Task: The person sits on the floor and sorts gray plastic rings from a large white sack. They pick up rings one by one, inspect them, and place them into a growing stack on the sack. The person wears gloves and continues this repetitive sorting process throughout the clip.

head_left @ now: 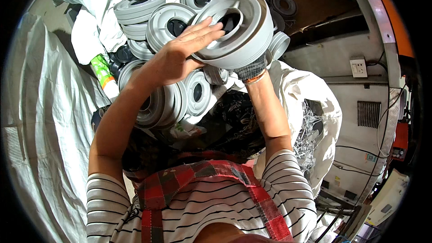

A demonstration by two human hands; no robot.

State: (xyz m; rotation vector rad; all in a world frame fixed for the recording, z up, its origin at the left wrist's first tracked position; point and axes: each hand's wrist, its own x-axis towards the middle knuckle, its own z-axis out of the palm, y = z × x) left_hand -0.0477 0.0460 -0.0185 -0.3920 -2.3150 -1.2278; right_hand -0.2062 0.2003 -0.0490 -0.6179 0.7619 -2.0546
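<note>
A large round grey plastic part [257,31], with a raised collar around a dark centre hole, is tilted up in front of me. My right hand [253,68], in a dark grey knit glove, grips it at its lower right edge; those fingers are mostly hidden behind it. My left hand [180,53] is bare, its fingers stretched out across the part's left face near the collar and its thumb by the lower rim. Similar grey round parts lie close behind, among them one with a black centre [158,29] and a stack [139,11].
More round parts [198,91] rest by my lap. White sacking [40,121] hangs at the left. On the right, an open white sack [330,103] holds thin grey plastic scraps [308,128]. Beyond it stands a pale machine panel with a socket [358,67] and loose cables.
</note>
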